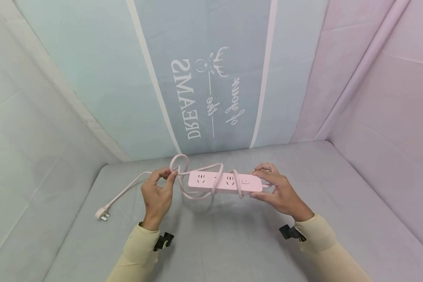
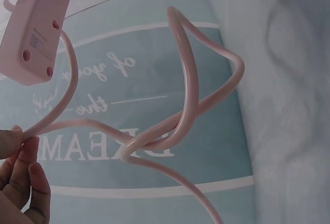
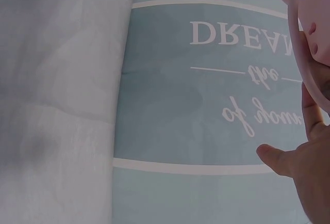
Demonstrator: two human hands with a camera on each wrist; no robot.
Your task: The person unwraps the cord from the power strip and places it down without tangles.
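Grey bed (image 1: 232, 243), printed backdrop (image 1: 197, 98) behind. Right hand (image 1: 280, 192) grips power strip (image 1: 225, 182) end, steadying it level; left hand (image 1: 158, 192) pinches cord (image 1: 181, 172) taut; loops encircle strip; plug (image 1: 102, 214) rests on bed.

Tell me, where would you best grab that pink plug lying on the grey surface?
Probably by the plug body's flat sides, coming from above. It lies flat on the grey surface, apart from both hands, prongs seemingly pointing away from its cord; so pinch the body where the cord enters, clear of the prongs.
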